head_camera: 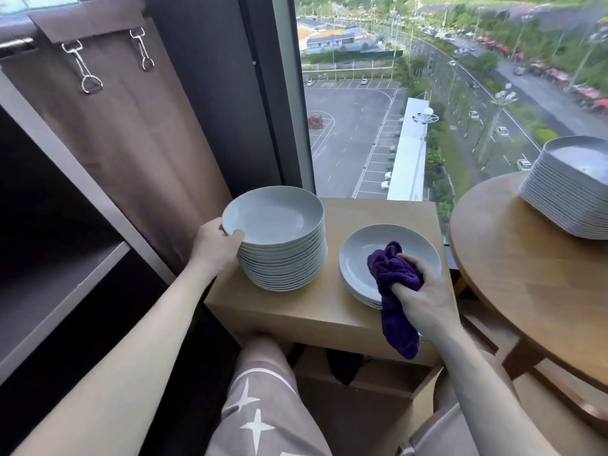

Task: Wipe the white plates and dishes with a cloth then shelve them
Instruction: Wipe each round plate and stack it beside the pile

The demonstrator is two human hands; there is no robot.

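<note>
A tall stack of round white plates (pixel 283 248) stands on the left part of a small wooden side table (pixel 306 307). My left hand (pixel 215 246) grips the near-left rim of the top plate, thumb over the edge. To the right lies a short stack of white plates (pixel 362 255). My right hand (pixel 424 294) holds a bunched purple cloth (pixel 393 274) on the near-right part of that short stack, with the cloth's tail hanging over the table's front edge.
A round wooden table (pixel 533 274) at the right carries a tall stack of squarish white dishes (pixel 572 189). Dark shelving (pixel 56 268) and a brown curtain (pixel 131 126) stand at the left. A big window lies straight ahead. My knees are below the side table.
</note>
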